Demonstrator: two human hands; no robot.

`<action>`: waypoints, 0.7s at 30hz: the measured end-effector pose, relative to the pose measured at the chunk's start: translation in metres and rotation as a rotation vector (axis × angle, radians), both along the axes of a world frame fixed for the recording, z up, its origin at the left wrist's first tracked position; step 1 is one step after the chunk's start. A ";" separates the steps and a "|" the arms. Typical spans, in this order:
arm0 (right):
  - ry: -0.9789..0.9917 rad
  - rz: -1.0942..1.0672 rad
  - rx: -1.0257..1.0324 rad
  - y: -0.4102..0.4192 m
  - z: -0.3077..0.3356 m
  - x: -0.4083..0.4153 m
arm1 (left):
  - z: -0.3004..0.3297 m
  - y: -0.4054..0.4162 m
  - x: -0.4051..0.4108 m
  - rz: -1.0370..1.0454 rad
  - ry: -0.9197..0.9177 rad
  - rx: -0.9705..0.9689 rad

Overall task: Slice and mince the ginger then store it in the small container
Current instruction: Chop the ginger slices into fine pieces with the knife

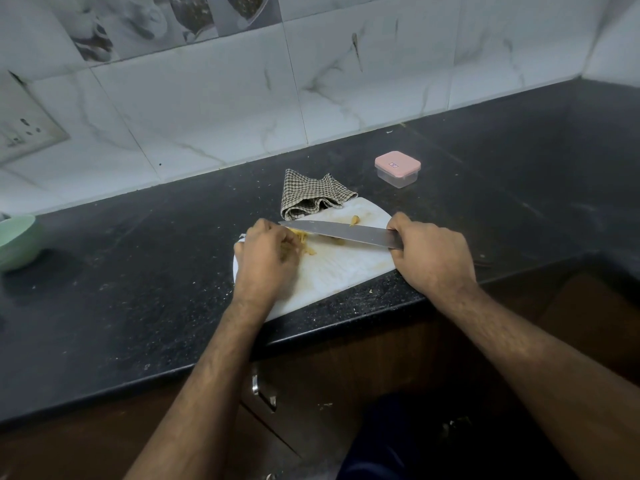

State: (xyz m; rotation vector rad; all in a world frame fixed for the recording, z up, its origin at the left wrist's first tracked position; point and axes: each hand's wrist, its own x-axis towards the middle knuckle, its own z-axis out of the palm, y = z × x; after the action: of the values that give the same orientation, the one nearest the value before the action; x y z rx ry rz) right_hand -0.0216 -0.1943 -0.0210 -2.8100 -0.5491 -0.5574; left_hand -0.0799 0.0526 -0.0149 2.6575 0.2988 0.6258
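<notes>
The pale yellow, partly cut ginger [304, 240] lies on the left part of the white plastic cutting board [341, 271], half hidden under the curled fingers of the left hand [266, 258], which holds it down; whether the fingers pinch it or only press on it I cannot tell. A loose scrap of ginger [354, 220] sits apart on the far side of the blade. The long steel kitchen knife [341, 232] runs nearly left to right, tip at the left hand's far knuckles, handle buried in the right hand [433, 258], whose grip is closed tight round it. The edge stands just right of and over the ginger, so the next cut seems to turn on walking the blade left into the pile while the fingertips keep back; the left hand is the nearer to the ginger.

Behind the board a checked brown-and-cream cloth [313, 198] overlaps its far edge. Farther right stands the small clear container with a pink lid [397, 169], lid on, well apart. The desk [138, 271] is black speckled stone, and a mint-green bowl [15, 240] sits at its far left. White marbled wall tiles [207, 109] rise behind.
</notes>
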 end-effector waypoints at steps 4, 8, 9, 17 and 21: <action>0.003 0.003 0.002 -0.001 0.000 0.001 | 0.002 0.007 0.001 -0.067 -0.089 -0.083; -0.011 -0.007 0.005 -0.001 -0.002 0.001 | -0.004 0.007 0.000 -0.107 -0.120 -0.084; -0.011 -0.008 0.004 -0.001 -0.002 0.001 | -0.006 0.008 0.000 -0.116 -0.105 -0.053; -0.013 -0.015 -0.005 -0.001 0.000 0.001 | -0.007 0.000 0.005 -0.141 0.011 0.141; -0.008 -0.016 -0.005 0.000 0.000 0.000 | -0.007 0.003 0.008 -0.108 -0.026 0.102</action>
State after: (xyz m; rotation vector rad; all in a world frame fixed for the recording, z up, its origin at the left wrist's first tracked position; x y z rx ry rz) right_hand -0.0213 -0.1945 -0.0209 -2.8202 -0.5310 -0.5707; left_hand -0.0717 0.0551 -0.0223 2.7383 0.1186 0.6562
